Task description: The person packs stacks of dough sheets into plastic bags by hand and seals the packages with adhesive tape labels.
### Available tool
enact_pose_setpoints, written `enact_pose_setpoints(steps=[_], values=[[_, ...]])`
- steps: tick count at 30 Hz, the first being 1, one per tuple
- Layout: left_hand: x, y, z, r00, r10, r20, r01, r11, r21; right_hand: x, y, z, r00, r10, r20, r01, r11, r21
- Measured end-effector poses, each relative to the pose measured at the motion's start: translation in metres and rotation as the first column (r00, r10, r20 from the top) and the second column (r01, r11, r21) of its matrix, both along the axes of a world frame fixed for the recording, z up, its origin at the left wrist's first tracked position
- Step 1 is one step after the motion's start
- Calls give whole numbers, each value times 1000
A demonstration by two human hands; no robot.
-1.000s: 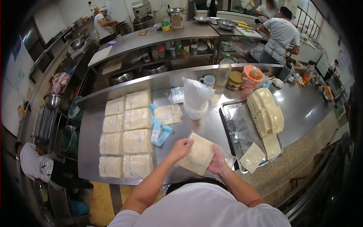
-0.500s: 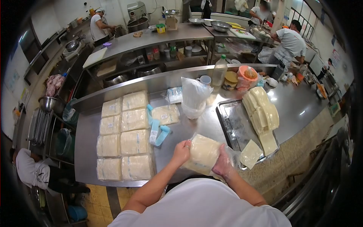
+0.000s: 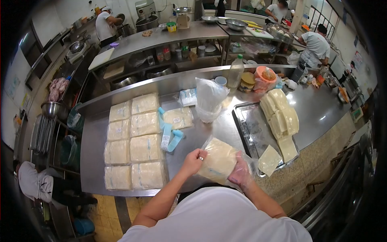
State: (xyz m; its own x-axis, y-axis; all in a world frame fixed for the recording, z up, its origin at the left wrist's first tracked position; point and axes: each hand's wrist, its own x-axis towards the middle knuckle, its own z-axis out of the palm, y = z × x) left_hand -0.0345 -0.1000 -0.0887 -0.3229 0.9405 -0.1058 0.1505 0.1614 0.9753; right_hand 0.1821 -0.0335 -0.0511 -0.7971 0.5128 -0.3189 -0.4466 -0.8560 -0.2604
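Observation:
Near the table's front edge I hold a clear plastic bag of pale square sheets (image 3: 218, 160) between both hands. My left hand (image 3: 193, 161), with a ring on one finger, pinches the bag's left side. Clear plastic covers my right hand (image 3: 240, 172), which grips the right side. A strip of light-blue labels (image 3: 166, 137) lies to the left, beside a single flat bagged pack (image 3: 177, 117). Right of my hands, a metal tray (image 3: 250, 125) carries a tall leaning stack of pale sheets (image 3: 279, 117). One loose sheet (image 3: 269, 160) rests at the tray's near edge.
Several bagged packs (image 3: 145, 148) stand in two columns on the left. Behind the bag are a white plastic bag (image 3: 209, 101), a bottle (image 3: 235, 72), a tin (image 3: 246, 82) and an orange container (image 3: 265, 76). Other people work at the far counters and at the left.
The bag tilts slightly in my hands, which stay on its two sides. The view has shifted a little. At the back, a person on the left now holds up a round lid or pan.

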Motion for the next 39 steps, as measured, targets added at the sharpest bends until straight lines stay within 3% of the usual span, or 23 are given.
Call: enact_pose_setpoints(steps=[4, 10, 13, 15, 16, 17, 18, 19, 20, 23, 26, 29, 32, 35, 38, 39], values=[[4, -18, 5, 974, -49, -221, 31, 996, -84, 2, 1, 2, 996, -80, 36, 79, 997, 21], [20, -29, -38, 983, 166, -83, -159, 984, 81, 9, 2, 7, 990, -141, -19, 139, 986, -95], [-3, -28, -57, 942, 239, -237, -259, 964, -55, 5, 12, 28, 987, -158, 36, 152, 978, 145], [-19, -32, -59, 929, 293, -227, -320, 943, -92, 0, 29, -6, 933, -240, 269, 100, 889, 447], [-26, -34, -60, 921, 319, -221, -349, 931, -110, -5, 35, -7, 880, -303, 366, 41, 816, 577], [-31, -34, -67, 924, 328, -196, -355, 927, -119, -11, 39, -7, 776, -304, 553, -272, 629, 728], [-30, -34, -64, 927, 328, -184, -350, 931, -105, -21, 40, 3, 631, -385, 674, -563, 370, 739], [-28, -33, -58, 929, 328, -173, -347, 934, -91, -38, 44, -32, 636, -514, 576, -668, 8, 744], [-25, -31, -53, 930, 330, -162, -344, 936, -73, -52, 45, -57, 670, -599, 439, -711, -347, 611], [-5, -30, -59, 948, 169, -271, -190, 980, -53, -60, 9, -96, 402, -660, 635, -901, -407, 149], [23, -41, -26, 895, -70, -441, 40, 996, -78, -38, -3, -131, 474, -714, 516, -868, -478, 135], [40, -51, -24, 747, -3, -665, 98, 989, 107, 5, -15, -108, 524, -364, 770, -839, -375, 394], [49, -47, -31, 648, 50, -760, 23, 996, 85, 28, -22, -72, 609, -645, 462, -771, -345, 535], [33, -21, -77, 646, -120, -754, 31, 991, -131, 6, 7, -35, 448, -862, 236, -804, -273, 527], [1, 5, -34, 652, -109, -751, 64, 994, -88, 15, 55, -63, 378, -844, 380, -844, -145, 516], [-5, 6, -14, 665, -70, -744, 75, 997, -27, 15, 59, -47, 405, -824, 397, -829, -148, 539]])
